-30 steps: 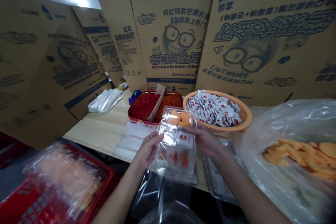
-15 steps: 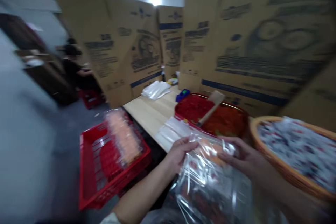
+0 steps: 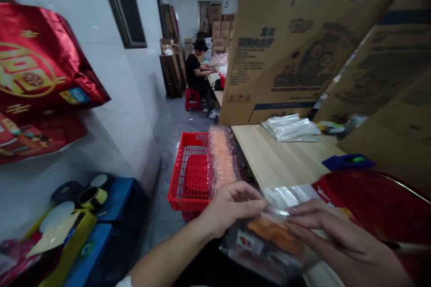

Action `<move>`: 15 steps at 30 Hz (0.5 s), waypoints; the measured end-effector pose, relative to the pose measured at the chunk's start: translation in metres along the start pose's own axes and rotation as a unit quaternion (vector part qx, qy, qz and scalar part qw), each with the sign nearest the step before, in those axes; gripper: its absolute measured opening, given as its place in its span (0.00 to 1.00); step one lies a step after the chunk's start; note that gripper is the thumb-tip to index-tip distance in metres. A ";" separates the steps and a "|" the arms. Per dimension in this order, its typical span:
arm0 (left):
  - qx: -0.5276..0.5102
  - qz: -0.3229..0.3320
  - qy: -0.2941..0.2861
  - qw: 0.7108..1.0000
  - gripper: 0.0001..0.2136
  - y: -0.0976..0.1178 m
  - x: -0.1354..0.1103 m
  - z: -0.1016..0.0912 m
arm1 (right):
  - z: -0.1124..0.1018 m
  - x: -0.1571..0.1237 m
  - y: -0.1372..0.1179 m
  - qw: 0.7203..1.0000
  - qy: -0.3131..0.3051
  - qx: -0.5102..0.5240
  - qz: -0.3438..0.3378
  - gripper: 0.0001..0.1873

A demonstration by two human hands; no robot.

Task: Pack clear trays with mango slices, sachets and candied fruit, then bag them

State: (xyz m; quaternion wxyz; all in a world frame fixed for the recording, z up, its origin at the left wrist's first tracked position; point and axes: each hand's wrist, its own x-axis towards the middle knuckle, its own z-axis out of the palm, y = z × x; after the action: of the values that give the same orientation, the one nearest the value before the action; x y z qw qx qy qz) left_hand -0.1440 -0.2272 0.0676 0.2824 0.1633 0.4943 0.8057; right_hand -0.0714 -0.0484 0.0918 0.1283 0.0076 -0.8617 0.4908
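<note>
A clear plastic bag (image 3: 259, 258) hangs low over the table's near edge, with orange pieces (image 3: 276, 233) and small printed packets inside. My left hand (image 3: 232, 208) is closed on the left part of its top edge, thumb against fingers. Pinched on the right part of the same edge, my right hand (image 3: 333, 228) has its fingertips near my left thumb. A stack of flat clear bags (image 3: 286, 194) lies on the wooden table (image 3: 262, 157) just behind my hands. To the left, a row of filled orange packs (image 3: 222, 152) stands in a red crate (image 3: 173, 188).
At right is a red tub (image 3: 377, 188), with a blue object (image 3: 348, 162) behind it. More flat bags (image 3: 291, 128) lie near the cardboard partition (image 3: 269, 54). Blue stools (image 3: 117, 197) stand by the left wall. A co-worker (image 3: 195, 69) sits farther back.
The view has swung left, bringing the wall, red hanging bags and blue stools into sight. My hands still hold the plastic bag and are closer together at its top edge.
</note>
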 end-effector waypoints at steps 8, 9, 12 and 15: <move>0.036 0.134 0.269 0.953 0.07 0.068 -0.001 -0.119 | 0.066 0.078 0.018 0.988 0.079 -0.058 -0.117 0.23; 0.031 0.158 0.292 0.943 0.08 0.077 0.011 -0.140 | 0.070 0.085 0.038 0.990 0.060 -0.072 -0.103 0.21; 0.034 0.247 0.346 0.904 0.10 0.096 0.067 -0.203 | 0.085 0.092 0.106 0.996 -0.007 -0.084 0.004 0.20; 0.026 0.303 0.378 0.874 0.11 0.098 0.140 -0.254 | 0.100 0.087 0.161 0.992 0.030 -0.081 0.093 0.25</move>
State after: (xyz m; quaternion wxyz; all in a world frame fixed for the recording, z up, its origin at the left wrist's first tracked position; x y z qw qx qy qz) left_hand -0.4207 -0.3546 0.0360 -0.1883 -0.0049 0.5102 0.8392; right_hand -0.1998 -0.0399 -0.0731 0.1080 -0.0979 -0.8915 0.4290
